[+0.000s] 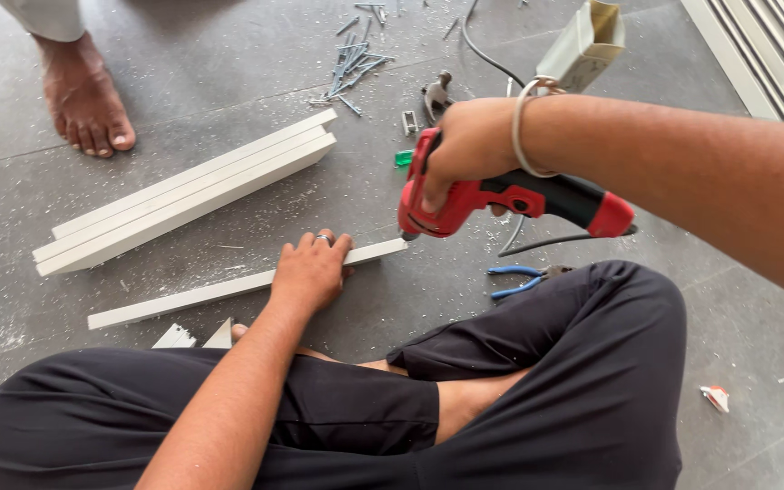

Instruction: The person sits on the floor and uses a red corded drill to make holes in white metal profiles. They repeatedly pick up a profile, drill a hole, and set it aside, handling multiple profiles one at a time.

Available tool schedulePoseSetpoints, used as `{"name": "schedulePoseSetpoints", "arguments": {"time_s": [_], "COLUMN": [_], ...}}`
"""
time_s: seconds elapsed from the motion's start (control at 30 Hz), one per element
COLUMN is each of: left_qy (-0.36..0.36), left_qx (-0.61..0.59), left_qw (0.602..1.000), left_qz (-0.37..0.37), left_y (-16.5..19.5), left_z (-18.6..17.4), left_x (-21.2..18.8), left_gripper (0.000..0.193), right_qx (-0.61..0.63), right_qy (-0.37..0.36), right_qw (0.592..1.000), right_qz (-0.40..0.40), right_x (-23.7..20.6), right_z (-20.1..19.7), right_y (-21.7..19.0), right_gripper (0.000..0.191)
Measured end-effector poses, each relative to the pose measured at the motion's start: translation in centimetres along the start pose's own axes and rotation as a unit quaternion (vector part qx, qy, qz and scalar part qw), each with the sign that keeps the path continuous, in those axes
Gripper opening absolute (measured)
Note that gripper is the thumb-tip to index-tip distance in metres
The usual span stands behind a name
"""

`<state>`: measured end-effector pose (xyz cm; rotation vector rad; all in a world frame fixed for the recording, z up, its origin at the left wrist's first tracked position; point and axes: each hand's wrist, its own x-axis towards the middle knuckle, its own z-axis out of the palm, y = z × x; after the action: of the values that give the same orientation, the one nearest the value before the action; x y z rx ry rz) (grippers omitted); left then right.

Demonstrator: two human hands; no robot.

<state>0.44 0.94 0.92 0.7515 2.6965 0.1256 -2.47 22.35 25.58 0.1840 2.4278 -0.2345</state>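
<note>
My left hand (312,269) lies flat on the strip (229,289), fingers spread and pressing it to the floor (229,54). The strip's long axis runs from about eight o'clock to two o'clock, its right end just past my fingertips. My right hand (469,145) is clamped around the grip of the red drill (501,201), whose nose sits at that end, at three o'clock from my left hand; so the left is nearer the strip's middle, the right nearer its tip. I count one strip under my hand, three stacked planks (188,195) at eleven o'clock, one pair of blue pliers (524,279) by my knee, and a loose heap of screws (356,59) at twelve o'clock, too many to count. Someone's bare foot (88,100) stands beyond the planks.
</note>
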Motion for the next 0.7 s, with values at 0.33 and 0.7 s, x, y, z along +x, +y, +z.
{"name": "schedulePoseSetpoints", "arguments": {"time_s": [0.33, 0.7], "left_qy": [0.052, -0.016], "left_qx": [0.005, -0.035], "left_qw": [0.997, 0.999], "left_qz": [0.049, 0.029], "left_y": [-0.2, -1.4], "left_z": [1.8, 0.2], "left_x": [-0.2, 1.2], "left_gripper": [0.037, 0.029], "right_qx": [-0.094, -0.026], "right_qy": [-0.023, -0.012], "right_qw": [0.995, 0.997], "right_qz": [-0.04, -0.077], "right_x": [-1.4, -0.9], "right_z": [1.4, 3.2], "right_y": [1.4, 6.4], "right_gripper": [0.051, 0.083]}}
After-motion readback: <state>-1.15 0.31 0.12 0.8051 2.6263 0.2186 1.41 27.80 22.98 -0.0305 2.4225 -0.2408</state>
